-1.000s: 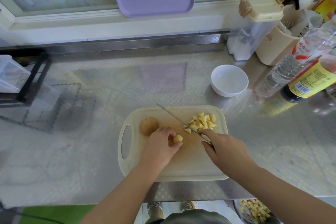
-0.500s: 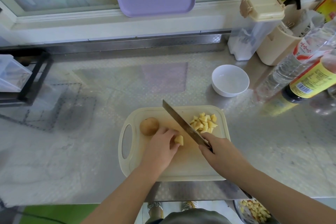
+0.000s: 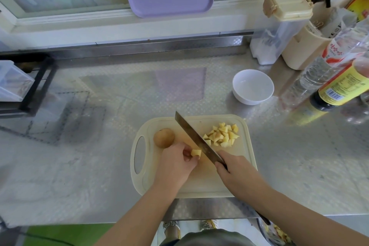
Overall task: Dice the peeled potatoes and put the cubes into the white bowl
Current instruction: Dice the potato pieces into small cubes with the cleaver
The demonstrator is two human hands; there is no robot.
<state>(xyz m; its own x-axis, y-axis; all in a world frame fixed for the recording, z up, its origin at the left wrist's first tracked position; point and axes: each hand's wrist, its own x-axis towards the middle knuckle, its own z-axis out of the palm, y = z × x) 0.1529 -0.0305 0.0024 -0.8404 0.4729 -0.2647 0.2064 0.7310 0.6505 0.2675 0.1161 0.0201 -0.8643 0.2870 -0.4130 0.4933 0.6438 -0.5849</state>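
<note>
Head view, single entry.
- Potato piece [image 3: 196, 152]: centre of frame, on cutting board [image 3: 199, 183], pinched by the curled fingers of the left hand [image 3: 175, 164].
- Knife [image 3: 197, 140]: handle wrapped by the fingers of the right hand [image 3: 235, 170], blade laid just right of the piece.
- Cubes [image 3: 222, 136]: heaped right of the blade.
- Whole potato [image 3: 163, 138]: left of the piece.
- White bowl [image 3: 253, 88]: upper right, on the desk [image 3: 99, 156], no cubes inside.
- Handling: fingertips are best tucked back, and even cuts made.
- Labels: the writing on the yellow-labelled bottle [image 3: 339, 90] cannot be read.

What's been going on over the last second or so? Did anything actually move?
The knife in the right hand rolled from edge-on to showing its flat side, and that hand drew slightly back toward the person. The left hand still pinches the same potato piece. The pile of cubes, whole potato and white bowl stayed put.
</note>
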